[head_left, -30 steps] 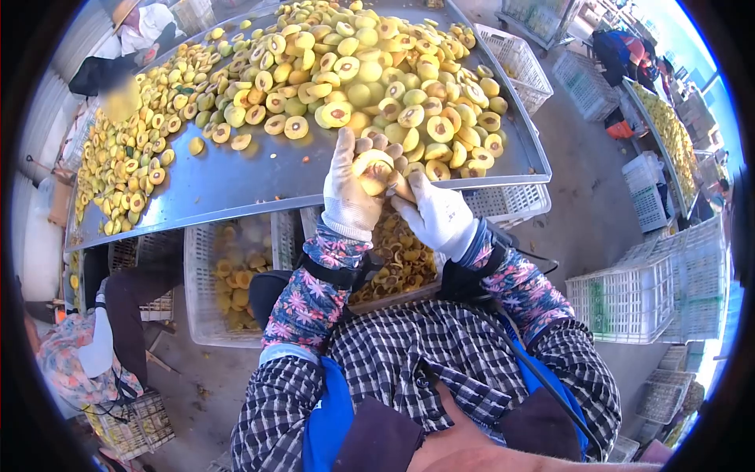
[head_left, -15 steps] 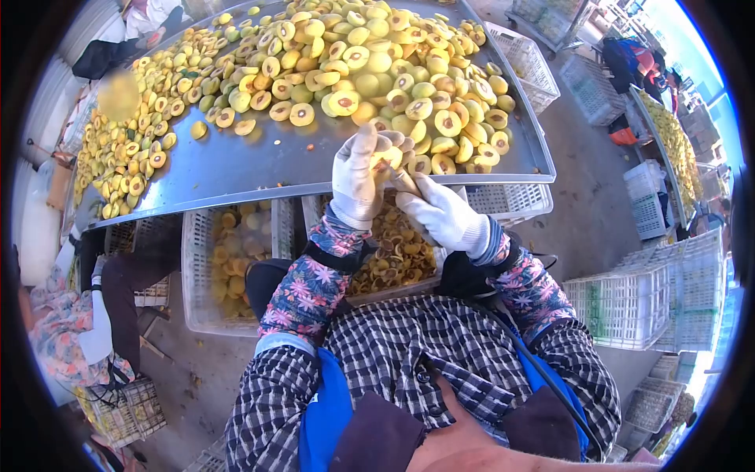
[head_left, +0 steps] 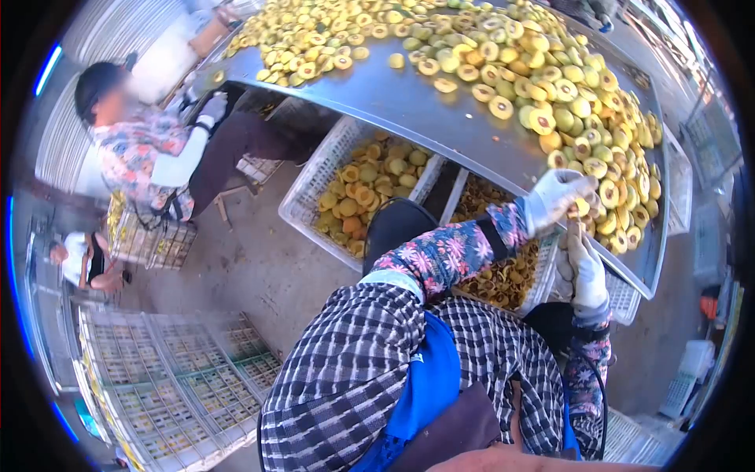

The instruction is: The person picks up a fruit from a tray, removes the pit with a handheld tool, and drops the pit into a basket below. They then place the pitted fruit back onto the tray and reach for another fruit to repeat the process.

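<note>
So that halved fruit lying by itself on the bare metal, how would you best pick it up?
That lone halved fruit lies flat on the metal table, apart from the piles. Come straight down from above and pinch its rounded rim on two opposite sides; it looks low and dome-like, so a side approach would likely just push it across the smooth metal.

A fruit-processing yard: a long metal bench (head_left: 440, 102) heaped with halved yellow fruit (head_left: 566, 86), white plastic crates (head_left: 314, 193) of fruit beneath it on a concrete floor (head_left: 259, 275), and another seated worker (head_left: 149, 157) nearby.
</note>
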{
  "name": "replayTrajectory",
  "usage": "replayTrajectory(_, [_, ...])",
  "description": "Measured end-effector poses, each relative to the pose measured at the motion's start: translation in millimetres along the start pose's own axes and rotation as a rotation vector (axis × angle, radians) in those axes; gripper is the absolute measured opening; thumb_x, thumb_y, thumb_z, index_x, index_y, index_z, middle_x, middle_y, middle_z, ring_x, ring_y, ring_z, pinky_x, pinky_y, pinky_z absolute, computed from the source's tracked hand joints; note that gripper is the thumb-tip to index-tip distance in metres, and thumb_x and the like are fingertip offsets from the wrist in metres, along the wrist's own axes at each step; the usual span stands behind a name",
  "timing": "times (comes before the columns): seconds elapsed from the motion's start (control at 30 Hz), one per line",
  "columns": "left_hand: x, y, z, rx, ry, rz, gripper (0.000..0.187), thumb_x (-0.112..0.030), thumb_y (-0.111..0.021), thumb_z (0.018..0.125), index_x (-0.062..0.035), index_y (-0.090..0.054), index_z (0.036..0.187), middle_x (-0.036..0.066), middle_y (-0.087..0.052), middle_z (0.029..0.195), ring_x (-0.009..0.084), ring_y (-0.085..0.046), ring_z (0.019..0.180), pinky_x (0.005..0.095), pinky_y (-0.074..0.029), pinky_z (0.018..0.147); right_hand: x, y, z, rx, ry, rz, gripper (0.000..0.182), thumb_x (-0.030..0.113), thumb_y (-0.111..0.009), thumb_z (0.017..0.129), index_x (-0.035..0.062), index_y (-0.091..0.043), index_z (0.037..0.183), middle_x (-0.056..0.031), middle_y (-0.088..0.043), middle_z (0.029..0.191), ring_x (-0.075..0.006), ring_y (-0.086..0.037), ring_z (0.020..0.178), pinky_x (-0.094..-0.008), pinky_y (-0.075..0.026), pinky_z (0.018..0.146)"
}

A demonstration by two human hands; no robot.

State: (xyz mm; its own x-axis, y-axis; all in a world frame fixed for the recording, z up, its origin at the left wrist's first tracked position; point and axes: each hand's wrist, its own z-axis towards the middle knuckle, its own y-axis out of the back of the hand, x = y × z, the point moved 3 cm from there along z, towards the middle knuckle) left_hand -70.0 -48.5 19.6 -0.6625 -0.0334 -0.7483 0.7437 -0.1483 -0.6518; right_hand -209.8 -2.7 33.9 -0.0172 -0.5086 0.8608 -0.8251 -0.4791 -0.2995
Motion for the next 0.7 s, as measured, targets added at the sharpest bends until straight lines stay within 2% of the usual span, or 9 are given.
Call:
replayTrajectory(0.07, [-7, 8, -1, 0.111, -0.384, 0.551, 0.034, -0.031, -0.055, 0.097, 0.0022, -0.063, 0.095, 0.011, -0.067, 0.087, 0.0208, -0.065, 0.079, 0.0334, -0.052, 0.072, -6, 4, 1, 0.045, -0.019, 0.100, 0.018, 0.026, -0.048, 0.099, 0.0123, -0.049, 0.111, 0.0053, -0.037, 0.059, -0.0061, -0.029, 0.039, -0.0212, -0.021, 0.033])
replayTrajectory(0.13, [1, 6, -3, 0.147, 0.041, 0.037, 0.043, -0.036, -0.051, 0.097, 0.0025, -0.068, 0.089, 0.008, -0.068, 0.081, 0.0129, -0.063, 0.074, 0.0246, -0.049, 0.070, -7, 4, -3, 0.086, -0.036, 0.197, 0.020, 0.023, -0.053, 0.097, 0.0126, -0.050, 0.114, 0.0058, -0.040, 0.060, -0.0062, -0.033, 0.040, -0.0212, -0.026, 0.035])
replayTrajectory(0.17, [14, 12, 3, 0.058, 0.122, -0.008, 0.044, -0.037, -0.051, 0.097, 0.0025, -0.067, 0.090, 0.008, -0.068, 0.082, 0.0146, -0.063, 0.073, 0.0258, -0.048, 0.072, -20, 15, 5, 0.151, 0.068, 0.095, 0.023, 0.026, -0.056, 0.096, 0.0121, -0.051, 0.113, 0.0048, -0.044, 0.062, -0.0062, -0.039, 0.043, -0.0215, -0.028, 0.037])
replayTrajectory(0.23, [7, 3, 3, 0.108, 0.264, -0.119, 0.040, -0.040, -0.057, 0.094, -0.0005, -0.063, 0.089, 0.013, -0.066, 0.082, 0.0205, -0.063, 0.074, 0.0299, -0.050, 0.072, -15, 13, 5, 0.042, 0.119, -0.194, 0.025, 0.031, -0.055, 0.096, 0.0103, -0.050, 0.110, 0.0037, -0.047, 0.064, -0.0059, -0.041, 0.046, -0.0210, -0.031, 0.040])
replayTrajectory(0.27, [14, 10, 9, 0.026, 0.310, -0.203, 0.037, -0.038, -0.063, 0.091, -0.0035, -0.056, 0.080, 0.013, -0.061, 0.082, 0.0292, -0.063, 0.075, 0.0421, -0.053, 0.075, -16, 14, 7, 0.030, 0.188, -0.363, 0.024, 0.030, -0.052, 0.097, 0.0097, -0.050, 0.109, 0.0035, -0.047, 0.064, -0.0061, -0.041, 0.046, -0.0214, -0.032, 0.040])
replayTrajectory(0.33, [9, 8, 4, 0.029, 0.385, -0.121, 0.038, -0.039, -0.064, 0.090, -0.0033, -0.056, 0.079, 0.012, -0.062, 0.082, 0.0323, -0.065, 0.075, 0.0444, -0.055, 0.071, -11, 8, -2, 0.073, 0.025, -0.157, 0.030, 0.034, -0.048, 0.098, 0.0071, -0.049, 0.112, 0.0007, -0.043, 0.060, -0.0082, -0.037, 0.040, -0.0215, -0.029, 0.036])
replayTrajectory(0.4, [5, 2, 1, 0.031, 0.341, -0.085, 0.038, -0.038, -0.064, 0.090, -0.0030, -0.057, 0.080, 0.013, -0.062, 0.082, 0.0326, -0.066, 0.075, 0.0445, -0.056, 0.069, -17, 11, -4, 0.170, -0.112, 0.196, 0.029, 0.035, -0.048, 0.099, 0.0078, -0.050, 0.108, 0.0012, -0.041, 0.059, -0.0081, -0.036, 0.040, -0.0215, -0.027, 0.035])
replayTrajectory(0.5, [9, -4, -1, -0.033, 0.248, -0.031, 0.035, -0.034, -0.065, 0.090, -0.0009, -0.059, 0.081, 0.014, -0.064, 0.082, 0.0294, -0.067, 0.072, 0.0406, -0.057, 0.065, -18, 7, -8, 0.187, -0.092, 0.352, 0.031, 0.038, -0.051, 0.098, 0.0067, -0.050, 0.101, 0.0013, -0.040, 0.056, -0.0095, -0.036, 0.036, -0.0235, -0.026, 0.033])
replayTrajectory(0.7, [14, -5, 6, -0.180, 0.144, 0.100, 0.028, -0.024, -0.069, 0.088, 0.0012, -0.064, 0.077, 0.011, -0.067, 0.074, 0.0173, -0.064, 0.063, 0.0291, -0.055, 0.059, -31, 8, 3, 0.051, 0.030, 0.104, 0.032, 0.038, -0.050, 0.098, 0.0063, -0.049, 0.104, 0.0002, -0.044, 0.057, -0.0091, -0.038, 0.036, -0.0223, -0.029, 0.033])
